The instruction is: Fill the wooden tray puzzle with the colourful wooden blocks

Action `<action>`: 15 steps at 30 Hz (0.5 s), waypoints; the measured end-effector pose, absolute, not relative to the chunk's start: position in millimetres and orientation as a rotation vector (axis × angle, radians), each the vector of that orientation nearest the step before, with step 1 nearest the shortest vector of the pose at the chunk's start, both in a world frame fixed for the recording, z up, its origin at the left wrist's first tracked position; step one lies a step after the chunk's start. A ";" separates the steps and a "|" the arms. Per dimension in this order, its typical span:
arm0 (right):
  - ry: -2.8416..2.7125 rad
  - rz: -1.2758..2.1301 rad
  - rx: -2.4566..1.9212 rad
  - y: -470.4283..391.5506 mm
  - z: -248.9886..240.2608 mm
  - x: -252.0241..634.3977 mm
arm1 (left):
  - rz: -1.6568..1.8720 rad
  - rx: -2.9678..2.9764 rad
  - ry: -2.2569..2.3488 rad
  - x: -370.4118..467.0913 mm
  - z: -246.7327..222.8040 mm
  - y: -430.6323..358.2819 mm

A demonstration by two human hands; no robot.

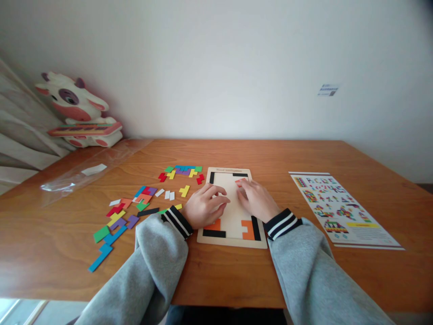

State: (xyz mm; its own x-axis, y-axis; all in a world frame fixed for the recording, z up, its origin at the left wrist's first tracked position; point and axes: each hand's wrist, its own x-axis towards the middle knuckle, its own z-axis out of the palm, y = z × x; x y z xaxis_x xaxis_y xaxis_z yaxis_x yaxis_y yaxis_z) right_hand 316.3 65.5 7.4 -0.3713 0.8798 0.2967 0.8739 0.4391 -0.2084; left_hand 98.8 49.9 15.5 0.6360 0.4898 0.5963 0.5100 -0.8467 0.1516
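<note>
A pale puzzle board lies on the wooden table in front of me, with black pieces along its edges. An orange piece sits near its lower right corner, and another orange piece at the lower left is partly covered by my left hand. My left hand hovers over the board's left side, fingers apart and holding nothing. At the upper right of the board, the fingers of my right hand are on a small orange piece, which they partly hide.
Colourful loose pieces lie scattered left of the board, with more behind them. A printed pattern sheet is on the right. A clear plastic bag and a cow-shaped toy keyboard stand at the back left.
</note>
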 end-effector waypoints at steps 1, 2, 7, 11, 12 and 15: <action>-2.382 -0.003 -1.478 64.9 6.8 316.0 | -1.006 -2.814 -0.873 98.4 14.8 50.4; -2.423 -0.024 -1.469 64.5 5.7 315.9 | -0.997 -2.816 -0.892 98.0 14.0 51.0; -2.483 -0.048 -1.576 62.5 -1.1 313.7 | -0.949 -2.834 -1.004 98.1 10.1 52.0; -2.426 -0.039 -1.712 60.6 -0.8 310.2 | -0.882 -2.861 -1.059 98.5 7.4 52.0; -2.406 -0.039 -1.737 60.5 -0.5 309.6 | -0.861 -2.867 -1.075 98.3 6.6 52.1; -2.357 -0.048 -1.783 61.3 -0.7 308.7 | -0.796 -2.873 -1.126 97.2 4.8 52.8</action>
State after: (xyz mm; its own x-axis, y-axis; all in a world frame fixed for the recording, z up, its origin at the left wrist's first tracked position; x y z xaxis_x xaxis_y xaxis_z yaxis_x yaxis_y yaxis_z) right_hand 308.7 61.3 -0.7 -0.2616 0.9507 0.1667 0.9567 0.2782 -0.0857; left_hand 97.2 52.8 4.8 0.6259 0.6479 0.4341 0.6254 -0.7495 0.2171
